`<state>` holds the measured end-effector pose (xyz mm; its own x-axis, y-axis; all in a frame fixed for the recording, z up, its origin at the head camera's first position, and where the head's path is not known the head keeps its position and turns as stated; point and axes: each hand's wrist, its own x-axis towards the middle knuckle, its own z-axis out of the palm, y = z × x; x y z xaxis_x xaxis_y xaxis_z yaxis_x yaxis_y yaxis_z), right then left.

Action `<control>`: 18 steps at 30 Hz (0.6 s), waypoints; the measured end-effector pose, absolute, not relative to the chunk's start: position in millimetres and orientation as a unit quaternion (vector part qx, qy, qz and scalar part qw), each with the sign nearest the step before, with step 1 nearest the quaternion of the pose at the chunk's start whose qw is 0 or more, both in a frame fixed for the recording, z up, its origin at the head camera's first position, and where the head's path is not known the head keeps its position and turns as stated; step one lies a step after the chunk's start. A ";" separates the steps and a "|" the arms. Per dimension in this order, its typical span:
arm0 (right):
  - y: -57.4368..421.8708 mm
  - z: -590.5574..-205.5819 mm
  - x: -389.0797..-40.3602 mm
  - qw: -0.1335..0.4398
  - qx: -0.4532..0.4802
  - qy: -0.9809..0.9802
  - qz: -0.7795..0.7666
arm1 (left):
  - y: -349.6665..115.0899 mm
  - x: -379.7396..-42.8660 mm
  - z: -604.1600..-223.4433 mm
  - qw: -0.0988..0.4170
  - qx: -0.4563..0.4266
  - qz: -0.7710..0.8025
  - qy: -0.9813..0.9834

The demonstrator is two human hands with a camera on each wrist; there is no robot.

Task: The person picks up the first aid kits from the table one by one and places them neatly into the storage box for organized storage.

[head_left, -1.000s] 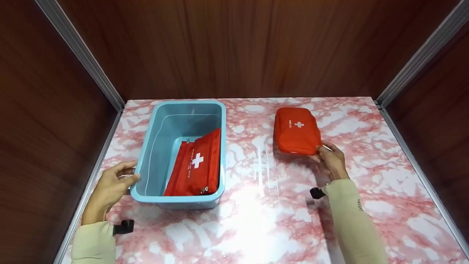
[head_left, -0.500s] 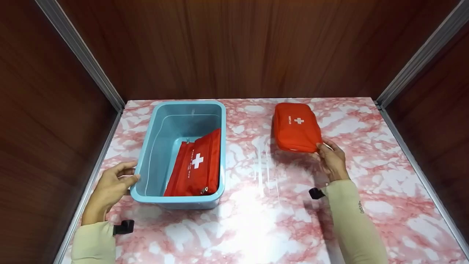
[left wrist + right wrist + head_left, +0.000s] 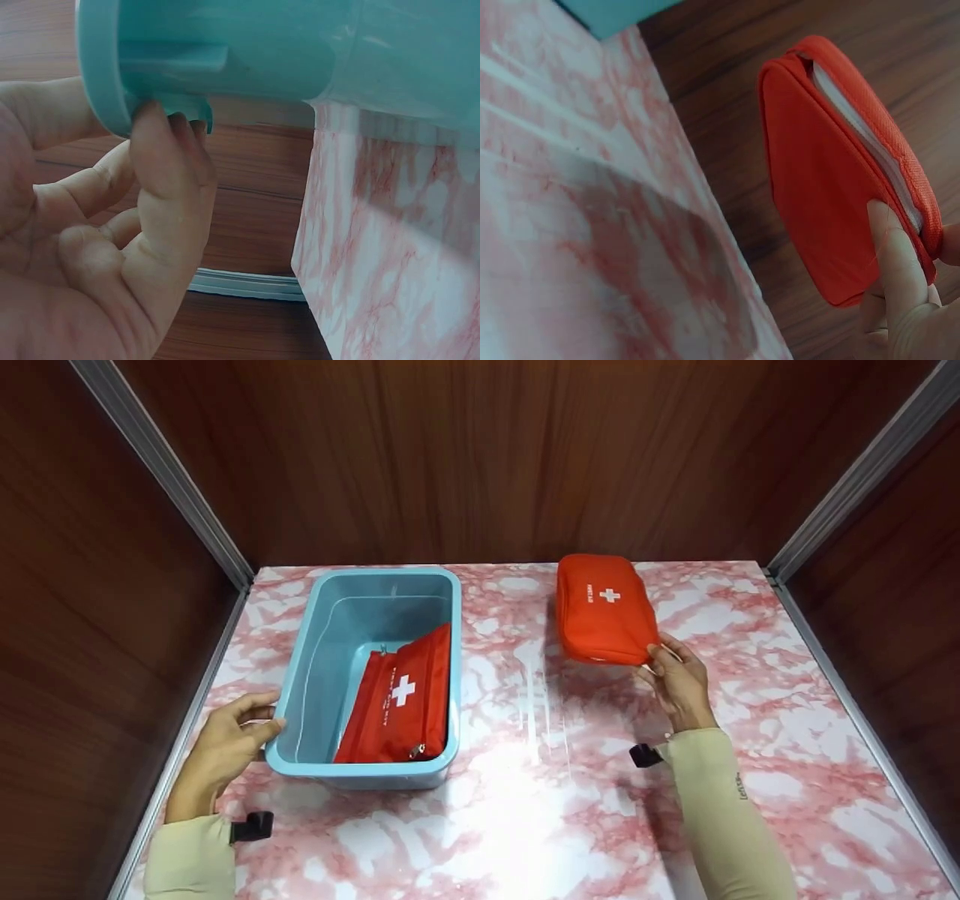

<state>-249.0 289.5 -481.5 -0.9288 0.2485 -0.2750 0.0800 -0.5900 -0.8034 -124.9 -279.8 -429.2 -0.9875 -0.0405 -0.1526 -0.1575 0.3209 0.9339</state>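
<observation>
A light blue plastic tub (image 3: pixel 315 675) stands on the left of the table. Inside it a flat red first aid pouch (image 3: pixel 401 697) with a white cross leans against the right wall. My left hand (image 3: pixel 232 742) grips the tub's left rim near the front corner, with fingers curled under the lip (image 3: pixel 105 75) in the left wrist view. At the right, my right hand (image 3: pixel 681 679) pinches the near right corner of an orange-red zipped first aid bag (image 3: pixel 607 615). The right wrist view shows that bag (image 3: pixel 825 195) held above the table, its pale zip along one side.
The table (image 3: pixel 510 825) has a pink and white marbled top. Brown wood panels (image 3: pixel 487 457) wall it at the back and on both sides, with metal strips (image 3: pixel 172 480) at the corners. Strips of clear tape (image 3: pixel 531 705) lie mid-table.
My right hand has raised the first aid bag, which has shifted slightly towards the back of the table. The left hand, tub and pouch inside look the same.
</observation>
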 end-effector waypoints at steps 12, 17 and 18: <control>276.3 -470.3 -243.4 0.075 -0.166 -0.442 0.878 | -280.3 -123.7 -430.1 0.050 -0.064 0.580 0.810; 274.3 -466.6 -241.5 0.073 -0.155 -0.435 0.884 | -279.6 -124.2 -428.8 0.050 -0.066 0.577 0.813; 274.0 -465.6 -241.4 0.073 -0.155 -0.432 0.885 | -279.6 -124.3 -428.7 0.050 -0.065 0.576 0.814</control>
<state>-241.4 274.0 -465.6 -0.9415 0.2628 -0.2109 0.0045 -0.6159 -0.7878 -124.3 -279.6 -428.7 -0.9866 -0.0486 -0.1559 -0.1632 0.3291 0.9301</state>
